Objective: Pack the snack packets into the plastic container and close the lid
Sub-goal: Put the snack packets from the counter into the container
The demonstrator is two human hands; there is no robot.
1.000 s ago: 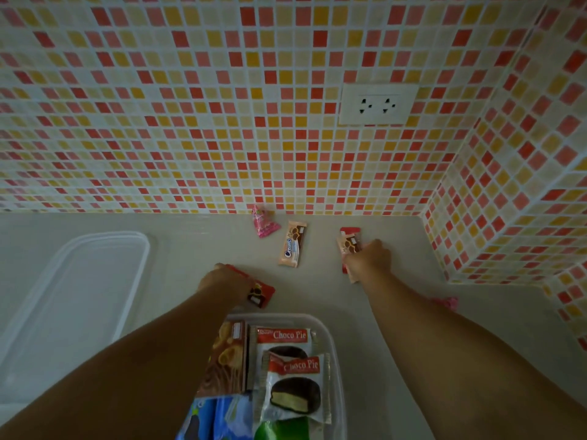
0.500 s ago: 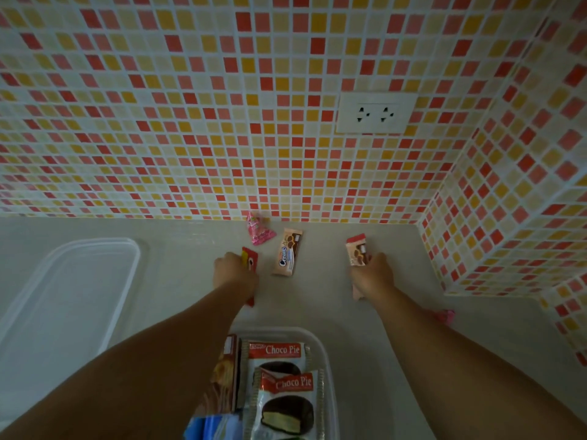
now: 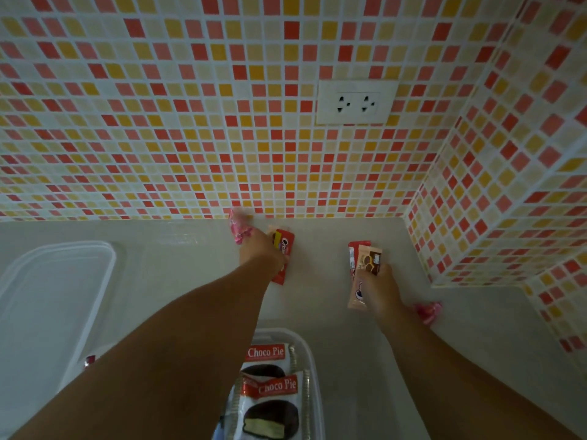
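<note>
two full hands at the far wall

two hands were stretched out across the pale grey countertop (image 3: 178,265) toward the mosaic-tiled wall. the left hand (image 3: 262,252) was clenched around a red oblong snack packet (image 3: 283,249), with a peach-coloured one just showing behind it, and its fingers reached against a small pink twisted sweet wrapper (image 3: 239,228) lying at the foot of the wall. the right hand (image 3: 378,285) gripped a stack of a red packet (image 3: 354,254) and a peach-and-brown biscuit packet (image 3: 368,260). another pink wrapper (image 3: 428,311) lay beside the right wrist, untouched.

the clear plastic container (image 3: 309,350) sat near the person, between the forearms, already holding two choco pie packets (image 3: 270,392). its translucent lid (image 3: 57,300) lay well apart on the left.

the risk seemed to be overloading: slick foil packets bunched in one fist could slide out when the left hand pinched the pink wrapper as well. the wrapper by the right wrist could be knocked along the counter as that arm drew back, or simply be forgotten before the lid went on.
</note>
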